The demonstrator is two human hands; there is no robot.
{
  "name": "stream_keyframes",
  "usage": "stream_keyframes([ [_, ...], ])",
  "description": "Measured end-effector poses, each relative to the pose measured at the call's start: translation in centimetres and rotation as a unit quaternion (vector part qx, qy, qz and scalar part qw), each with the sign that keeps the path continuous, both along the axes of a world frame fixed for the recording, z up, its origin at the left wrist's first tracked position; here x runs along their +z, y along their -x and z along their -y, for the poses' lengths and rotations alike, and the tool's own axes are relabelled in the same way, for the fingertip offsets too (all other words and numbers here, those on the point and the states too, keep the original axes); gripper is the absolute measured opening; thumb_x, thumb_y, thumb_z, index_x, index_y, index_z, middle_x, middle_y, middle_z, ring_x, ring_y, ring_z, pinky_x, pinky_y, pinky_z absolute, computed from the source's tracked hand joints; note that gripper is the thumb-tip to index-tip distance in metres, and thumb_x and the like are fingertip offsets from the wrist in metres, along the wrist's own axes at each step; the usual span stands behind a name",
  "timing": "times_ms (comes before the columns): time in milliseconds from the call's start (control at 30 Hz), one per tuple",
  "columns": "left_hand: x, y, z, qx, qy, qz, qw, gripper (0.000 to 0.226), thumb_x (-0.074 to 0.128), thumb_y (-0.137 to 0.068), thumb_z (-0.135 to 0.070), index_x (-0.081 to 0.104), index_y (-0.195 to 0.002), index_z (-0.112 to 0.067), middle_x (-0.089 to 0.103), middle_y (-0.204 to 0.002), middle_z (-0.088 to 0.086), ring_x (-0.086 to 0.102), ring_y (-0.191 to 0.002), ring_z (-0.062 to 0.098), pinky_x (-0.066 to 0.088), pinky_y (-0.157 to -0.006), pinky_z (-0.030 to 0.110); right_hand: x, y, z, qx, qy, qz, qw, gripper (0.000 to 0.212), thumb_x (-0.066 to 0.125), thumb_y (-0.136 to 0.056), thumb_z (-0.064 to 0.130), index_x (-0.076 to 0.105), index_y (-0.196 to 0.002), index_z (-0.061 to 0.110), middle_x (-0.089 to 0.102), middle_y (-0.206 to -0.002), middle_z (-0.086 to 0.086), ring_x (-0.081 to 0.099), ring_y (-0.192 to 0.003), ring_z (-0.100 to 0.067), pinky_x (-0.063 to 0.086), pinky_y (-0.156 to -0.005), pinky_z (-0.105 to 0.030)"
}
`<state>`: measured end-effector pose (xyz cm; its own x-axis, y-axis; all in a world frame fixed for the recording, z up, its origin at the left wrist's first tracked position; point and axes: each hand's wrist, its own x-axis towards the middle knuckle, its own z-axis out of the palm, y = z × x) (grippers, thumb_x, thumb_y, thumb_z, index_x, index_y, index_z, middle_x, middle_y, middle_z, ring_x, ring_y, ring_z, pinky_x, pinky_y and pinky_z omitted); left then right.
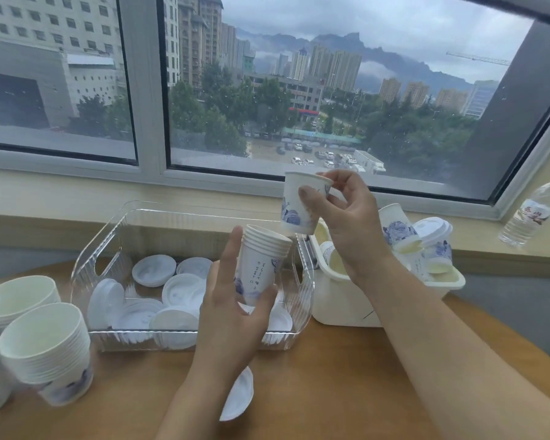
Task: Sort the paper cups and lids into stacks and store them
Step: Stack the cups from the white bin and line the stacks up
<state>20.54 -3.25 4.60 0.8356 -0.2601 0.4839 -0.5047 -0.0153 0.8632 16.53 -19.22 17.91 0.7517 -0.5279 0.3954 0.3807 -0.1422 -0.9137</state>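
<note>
While we hold the single white paper cup with blue floral print (300,204) upright in the air, mouth up and base down, its long axis runs nearly vertical, leaning a little to the left at the bottom. Our right hand (343,214) makes the grip on it, thumb across the near wall and fingers curled round the rim and far side. Just below and to the left, apart from it, stands the short nested stack of matching paper cups (261,265), its open mouth tilted slightly toward the single cup; our left hand (232,300) grips this stack low down, thumb under the base, fingers raised along its left side. We judge the coming move to be lowering the cup base-first, down and left, into that mouth. Both are over the clear plastic bin (86,258) of white lids (154,269) on the wooden table (331,392).
</note>
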Motion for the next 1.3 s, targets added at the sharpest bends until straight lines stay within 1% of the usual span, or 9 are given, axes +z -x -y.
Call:
stream_keyframes([
  [133, -0.3, 2.1, -1.6, -0.025, -0.009, 0.011, 1.0, 0.098, 0.081, -0.088, -0.021, 0.024, -0.155, -0.062, 0.053, -0.132, -0.022, 0.063, -0.098, 0.005, 0.049, -0.076, 0.009, -1.7, 2.1, -1.9, 0.034, 0.009, -0.005, 0.999, 0.035, 0.079, -0.09, 0.007, 0.055, -0.116, 0.008, 0.076, -0.093, 0.012, 0.076, -0.091, -0.016, 0.062, -0.079, -0.032],
  [300, -0.4, 4.5, -1.6, -0.044, -0.008, 0.014, 0.999, 0.1, 0.083, -0.087, -0.019, 0.025, -0.156, -0.061, 0.054, -0.131, -0.02, 0.062, -0.091, 0.008, 0.053, -0.069, 0.017, -2.7, 4.6, -3.0, 0.044, 0.003, -0.016, 0.999, 0.038, 0.082, -0.086, 0.013, 0.056, -0.113, 0.011, 0.079, -0.091, 0.005, 0.076, -0.088, -0.019, 0.06, -0.077, -0.028],
  [433, 0.1, 6.5, -0.2, -0.059, -0.001, 0.023, 0.998, 0.096, 0.082, -0.088, -0.025, 0.024, -0.155, -0.062, 0.053, -0.129, -0.022, 0.061, -0.096, 0.006, 0.057, -0.076, 0.025, -3.2, 6.7, -2.4, 0.032, 0.024, -0.034, 0.999, 0.036, 0.08, -0.088, 0.011, 0.056, -0.115, 0.009, 0.079, -0.096, 0.01, 0.075, -0.093, -0.019, 0.06, -0.079, -0.029],
  [533, 0.4, 7.6, 0.7, -0.059, -0.005, 0.041, 0.997, 0.096, 0.082, -0.088, -0.022, 0.025, -0.157, -0.058, 0.054, -0.134, -0.021, 0.057, -0.112, 0.001, 0.054, -0.08, 0.017, -3.7, 8.5, -1.7, 0.017, 0.033, -0.044, 0.998, 0.037, 0.079, -0.091, 0.013, 0.057, -0.12, 0.01, 0.077, -0.101, 0.007, 0.076, -0.098, -0.021, 0.059, -0.081, -0.029],
  [667, 0.4, 9.1, 1.5, -0.069, -0.007, 0.036, 0.997, 0.1, 0.084, -0.087, -0.023, 0.023, -0.154, -0.065, 0.052, -0.123, -0.03, 0.06, -0.103, 0.007, 0.059, -0.08, 0.031, -4.4, 10.5, -0.8, 0.002, 0.031, -0.053, 0.998, 0.035, 0.077, -0.092, 0.02, 0.06, -0.121, 0.01, 0.072, -0.114, 0.003, 0.075, -0.101, -0.016, 0.056, -0.081, -0.024],
  [800, 0.6, 9.9, 2.3, -0.071, -0.012, 0.036, 0.997, 0.098, 0.083, -0.087, -0.025, 0.023, -0.154, -0.065, 0.051, -0.127, -0.032, 0.06, -0.102, 0.006, 0.056, -0.079, 0.023, -4.8, 11.8, 0.0, -0.012, 0.037, -0.064, 0.997, 0.037, 0.07, -0.092, 0.036, 0.063, -0.121, 0.013, 0.071, -0.124, -0.008, 0.072, -0.11, -0.009, 0.053, -0.087, -0.018],
  [933, 0.8, 10.0, 3.5, -0.088, -0.004, 0.031, 0.996, 0.093, 0.082, -0.088, -0.034, 0.024, -0.154, -0.063, 0.06, -0.137, -0.014, 0.064, -0.108, 0.012, 0.056, -0.082, 0.026, -4.8, 12.6, 1.1, -0.025, 0.021, -0.079, 0.996, 0.025, 0.069, -0.098, 0.029, 0.064, -0.118, 0.016, 0.073, -0.122, -0.007, 0.072, -0.104, -0.004, 0.052, -0.082, -0.015],
  [1133, 1.7, 9.3, 5.8, -0.122, -0.013, 0.044, 0.992, 0.098, 0.084, -0.086, -0.039, 0.02, -0.156, -0.063, 0.068, -0.117, -0.002, 0.063, -0.085, 0.01, 0.049, -0.069, 0.017, -4.2, 13.1, 3.1, -0.044, 0.034, -0.099, 0.993, 0.028, 0.075, -0.096, 0.022, 0.063, -0.121, 0.025, 0.073, -0.121, 0.0, 0.073, -0.103, -0.005, 0.054, -0.081, -0.019],
  [1300, 2.1, 7.8, 7.7, -0.124, -0.036, 0.053, 0.99, 0.096, 0.086, -0.081, -0.046, 0.025, -0.154, -0.061, 0.069, -0.112, -0.005, 0.066, -0.073, 0.012, 0.05, -0.059, 0.019, -2.8, 13.1, 5.5, -0.068, 0.093, -0.126, 0.985, 0.039, 0.076, -0.09, 0.035, 0.061, -0.125, 0.027, 0.067, -0.126, 0.001, 0.073, -0.106, -0.005, 0.054, -0.082, -0.015],
])
